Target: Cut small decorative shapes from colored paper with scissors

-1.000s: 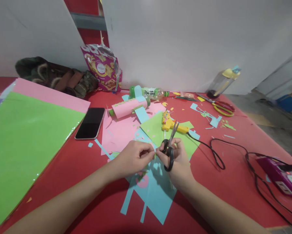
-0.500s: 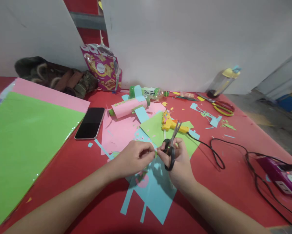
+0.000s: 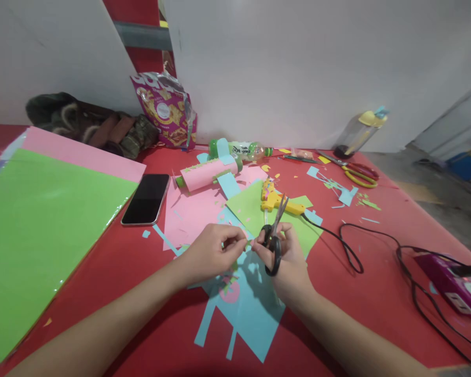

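My left hand (image 3: 219, 252) is closed in a pinch on a tiny green paper scrap (image 3: 249, 243). Facing it, my right hand (image 3: 290, 267) keeps a pair of black-handled scissors (image 3: 275, 245) hooked in its fingers, blades pointing up and away. The thumb and finger of that hand are also pinched at the scrap's other side. Below both hands lies blue paper (image 3: 259, 319) with a pink paper circle (image 3: 230, 291) and green bits on it. A yellow glue gun (image 3: 280, 202) rests on green paper (image 3: 245, 201) just beyond the scissors.
A pink-wrapped roll (image 3: 204, 174) lies before a green-labelled bottle (image 3: 241, 150). At left are a phone (image 3: 146, 199) and large paper sheets (image 3: 50, 225). Larger scissors (image 3: 359, 173) lie back right. The glue gun's black cord (image 3: 347, 251) runs towards a purple power strip (image 3: 453, 290).
My left hand has drawn slightly left, opening a small gap between the fingertips where the green scrap shows. My right hand and the scissors have barely moved.
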A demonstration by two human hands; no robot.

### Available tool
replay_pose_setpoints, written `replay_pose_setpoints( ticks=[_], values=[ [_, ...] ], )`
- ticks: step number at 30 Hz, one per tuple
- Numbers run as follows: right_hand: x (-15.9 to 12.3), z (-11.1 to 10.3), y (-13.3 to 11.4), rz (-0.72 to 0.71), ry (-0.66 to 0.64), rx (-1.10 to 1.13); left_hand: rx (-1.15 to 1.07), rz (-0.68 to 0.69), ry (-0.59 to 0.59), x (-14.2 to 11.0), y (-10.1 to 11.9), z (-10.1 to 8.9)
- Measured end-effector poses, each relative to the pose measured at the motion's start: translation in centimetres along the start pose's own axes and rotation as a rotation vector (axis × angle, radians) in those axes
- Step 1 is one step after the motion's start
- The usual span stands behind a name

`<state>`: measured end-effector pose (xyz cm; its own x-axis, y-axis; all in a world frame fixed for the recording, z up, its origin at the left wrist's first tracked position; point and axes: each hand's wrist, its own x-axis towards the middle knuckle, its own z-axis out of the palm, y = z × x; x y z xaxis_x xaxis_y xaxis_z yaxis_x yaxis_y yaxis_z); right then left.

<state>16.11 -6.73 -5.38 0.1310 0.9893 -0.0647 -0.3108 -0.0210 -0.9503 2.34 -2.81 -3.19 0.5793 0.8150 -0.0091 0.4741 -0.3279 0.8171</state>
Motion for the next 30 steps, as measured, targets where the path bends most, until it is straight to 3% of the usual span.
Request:
replay_pose_setpoints(
  ticks=[4,12,16,30],
  values=[
    [-0.1,0.0,0.2,0.110,-0.111,-0.017,-0.026,-0.016,0.109,0.1,-0.3,-0.9],
    [-0.4,-0.2,0.5,0.177,-0.524,0.014,-0.115,-0.004,0.295,0.0,-0.2,-2.7],
    [-0.4,-0.3,0.4,0.178,-0.617,0.002,-0.119,-0.007,0.265,-0.1,0.1,-2.7],
    [-0.5,-0.3,0.0,0.181,-0.684,0.053,-0.081,-0.013,0.116,-0.4,0.5,-2.7]
  ],
)
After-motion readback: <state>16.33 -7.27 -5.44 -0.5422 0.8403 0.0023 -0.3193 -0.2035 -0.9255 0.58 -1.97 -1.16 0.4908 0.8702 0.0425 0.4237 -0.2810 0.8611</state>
